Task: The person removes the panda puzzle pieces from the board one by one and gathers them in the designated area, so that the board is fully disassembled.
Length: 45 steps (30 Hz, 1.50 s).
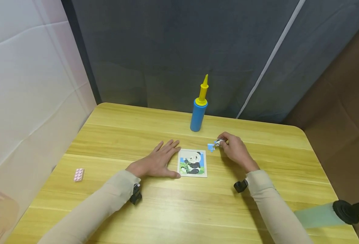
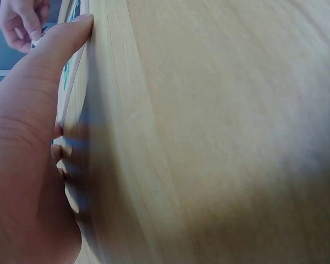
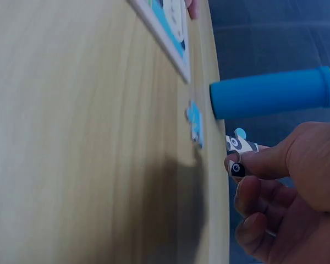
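The left hand [image 1: 157, 162] lies flat, fingers straight, on the yellow wooden table [image 1: 112, 135], thumb against the left edge of the square panda jigsaw board [image 1: 193, 163]; the right hand [image 1: 235, 149] pinches a small black-and-white puzzle piece [image 3: 237, 154] — apparently lifted — just beside a loose blue piece [image 1: 211, 147], near the blue-and-yellow balloon pump [image 1: 199, 108] at the table's far edge.

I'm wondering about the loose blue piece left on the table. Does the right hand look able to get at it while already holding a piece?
Probably yes. The blue piece lies bare on the table just left of the right hand, with nothing between them. But that hand's fingertips already pinch a panda-print piece, so grasping could be awkward.
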Motion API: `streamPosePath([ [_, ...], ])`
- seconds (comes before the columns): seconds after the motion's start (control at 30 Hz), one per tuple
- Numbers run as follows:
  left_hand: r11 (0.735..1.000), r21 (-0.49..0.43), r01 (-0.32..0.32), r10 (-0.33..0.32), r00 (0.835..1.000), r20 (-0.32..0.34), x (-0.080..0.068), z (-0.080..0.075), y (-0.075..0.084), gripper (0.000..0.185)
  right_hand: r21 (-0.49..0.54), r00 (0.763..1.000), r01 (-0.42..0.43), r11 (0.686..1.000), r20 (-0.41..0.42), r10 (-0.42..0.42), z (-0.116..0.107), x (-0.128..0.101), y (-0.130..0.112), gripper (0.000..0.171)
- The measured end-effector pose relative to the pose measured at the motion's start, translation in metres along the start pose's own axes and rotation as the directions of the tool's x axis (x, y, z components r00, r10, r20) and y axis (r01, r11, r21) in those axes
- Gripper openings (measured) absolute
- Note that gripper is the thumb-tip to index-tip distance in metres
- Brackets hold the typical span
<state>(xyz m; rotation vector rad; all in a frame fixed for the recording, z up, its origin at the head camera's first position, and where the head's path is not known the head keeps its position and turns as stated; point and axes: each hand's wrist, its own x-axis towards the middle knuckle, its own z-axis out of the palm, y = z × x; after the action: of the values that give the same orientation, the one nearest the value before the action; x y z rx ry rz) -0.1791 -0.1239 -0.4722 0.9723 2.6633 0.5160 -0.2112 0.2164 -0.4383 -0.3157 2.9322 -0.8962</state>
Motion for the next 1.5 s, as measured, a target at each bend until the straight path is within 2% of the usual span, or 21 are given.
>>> streamPosePath([
  [0.43, 1.000, 0.001, 0.012, -0.012, 1.000, 0.007, -0.001, 0.001, 0.000, 0.113, 0.007, 0.998, -0.045, 0.999, 0.050, 0.044, 0.006, -0.001, 0.016, 0.020],
  [0.87, 1.000, -0.023, 0.010, -0.010, 1.000, 0.013, -0.001, 0.000, 0.001, 0.112, -0.022, 0.998, -0.044, 0.999, 0.040, 0.045, 0.009, -0.001, 0.020, 0.024],
  [1.07, 1.000, -0.025, 0.015, -0.015, 1.000, 0.015, -0.001, 0.000, 0.002, 0.111, -0.024, 0.999, -0.027, 0.999, 0.039, 0.028, 0.011, 0.000, 0.021, 0.028],
  [1.33, 1.000, -0.021, 0.015, -0.014, 1.000, 0.013, -0.001, -0.001, 0.002, 0.111, -0.026, 0.999, 0.027, 0.999, -0.035, -0.028, 0.010, 0.002, 0.019, 0.033],
  [1.5, 1.000, -0.021, 0.016, -0.015, 1.000, 0.013, -0.002, -0.002, 0.002, 0.110, -0.002, 0.998, 0.051, 0.999, -0.042, -0.051, 0.006, 0.000, 0.010, 0.032],
])
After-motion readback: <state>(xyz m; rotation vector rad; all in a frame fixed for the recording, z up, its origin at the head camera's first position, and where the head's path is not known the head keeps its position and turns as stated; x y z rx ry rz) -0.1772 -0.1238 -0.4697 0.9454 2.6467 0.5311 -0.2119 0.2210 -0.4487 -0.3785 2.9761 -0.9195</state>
